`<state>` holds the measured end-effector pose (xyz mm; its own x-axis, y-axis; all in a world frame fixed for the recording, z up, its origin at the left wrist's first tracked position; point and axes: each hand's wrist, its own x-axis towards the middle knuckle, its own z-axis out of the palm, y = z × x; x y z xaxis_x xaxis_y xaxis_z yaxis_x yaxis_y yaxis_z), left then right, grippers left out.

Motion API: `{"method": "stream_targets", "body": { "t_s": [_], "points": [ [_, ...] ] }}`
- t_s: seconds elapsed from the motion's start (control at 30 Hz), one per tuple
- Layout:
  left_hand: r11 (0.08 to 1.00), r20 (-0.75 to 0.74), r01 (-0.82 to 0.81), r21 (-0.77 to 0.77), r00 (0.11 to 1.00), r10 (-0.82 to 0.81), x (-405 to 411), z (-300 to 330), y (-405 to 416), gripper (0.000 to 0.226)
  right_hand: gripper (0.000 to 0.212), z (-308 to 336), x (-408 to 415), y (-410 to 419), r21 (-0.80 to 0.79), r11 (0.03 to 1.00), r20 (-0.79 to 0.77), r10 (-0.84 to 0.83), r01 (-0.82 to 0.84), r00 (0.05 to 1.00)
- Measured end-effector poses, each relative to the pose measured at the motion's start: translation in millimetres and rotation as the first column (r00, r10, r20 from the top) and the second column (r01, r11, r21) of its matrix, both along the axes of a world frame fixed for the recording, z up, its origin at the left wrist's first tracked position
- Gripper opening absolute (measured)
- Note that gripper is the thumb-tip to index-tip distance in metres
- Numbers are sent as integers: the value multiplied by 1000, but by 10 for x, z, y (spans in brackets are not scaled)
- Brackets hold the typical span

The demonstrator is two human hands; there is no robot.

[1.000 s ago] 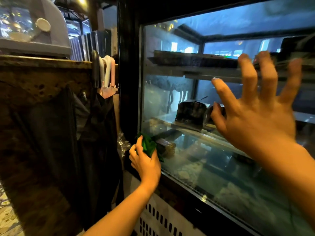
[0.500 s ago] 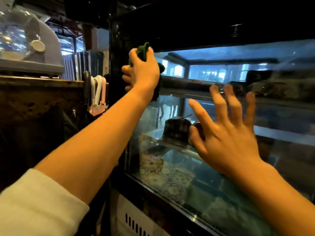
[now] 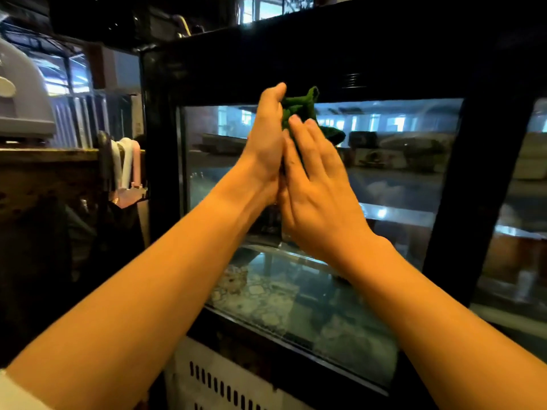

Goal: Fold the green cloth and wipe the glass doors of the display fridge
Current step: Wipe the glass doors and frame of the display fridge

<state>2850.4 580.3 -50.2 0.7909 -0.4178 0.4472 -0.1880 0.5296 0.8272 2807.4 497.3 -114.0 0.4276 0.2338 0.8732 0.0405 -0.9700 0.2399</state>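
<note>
Green crumpled cloth (image 3: 299, 109) at frame centre, before the black-framed glass fridge door (image 3: 384, 179).
Left hand (image 3: 266, 143) and right hand (image 3: 316, 184) press together, sandwiching it.

The green cloth (image 3: 299, 109) is mostly hidden between the left hand (image 3: 266, 143) and the right hand (image 3: 316, 184); its fold state cannot be determined. The left palm and fingers face away, so the grip is not visible. The display fridge (image 3: 325, 66) is cut off at the right and bottom edges. Items behind the glass door (image 3: 399, 179) are blurred by reflections.
</note>
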Motion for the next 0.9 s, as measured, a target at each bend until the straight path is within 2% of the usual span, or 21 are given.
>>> {"method": "stream_targets", "body": {
  "t_s": [0.13,0.27,0.37,0.43,0.5,0.6,0.67,0.7,0.73,0.8,0.83,0.9],
  "points": [
    [992,28,126,23,992,-127,-145,-19,18,57,63,98,-102,-342,-4,986,-21,-169,169,985],
    [989,76,138,55,987,-142,-350,-33,-75,50,57,206,-320,-480,16,967,90,-256,256,962],
    [983,98,175,56,979,-179,-547,-45,-238,45,74,282,-486,-498,35,927,66,-375,373,925],
    [972,85,236,8,968,-236,-616,-65,-347,46,73,316,-658,-627,53,887,74,-461,458,884],
    [926,25,367,-86,930,-366,-637,-126,-423,49,67,335,-846,-772,73,869,108,-494,489,863],
    [849,51,510,-137,860,-508,-698,-212,-558,35,61,366,-1110,-994,45,872,112,-489,487,865],
    [911,137,405,-81,909,-392,-755,-232,-688,30,49,376,-1258,-1175,-1,884,148,-462,467,875],
    [962,239,268,-47,938,-250,-779,-237,-738,29,46,366,-1317,-1257,-24,894,173,-436,447,883],
    [995,373,101,-26,924,-84,-791,-247,-777,30,46,347,-1363,-1330,-41,905,195,-409,424,892],
    [980,623,-194,-45,761,180,-814,-301,-887,36,48,308,-1466,-1487,-47,916,212,-381,399,900],
    [952,719,-299,-65,647,252,-828,-346,-959,41,50,287,-1537,-1586,-31,912,208,-395,410,895],
    [890,864,-451,-72,417,281,-841,-477,-1069,54,52,261,-1689,-1770,28,886,199,-459,463,866]
  ]
}}
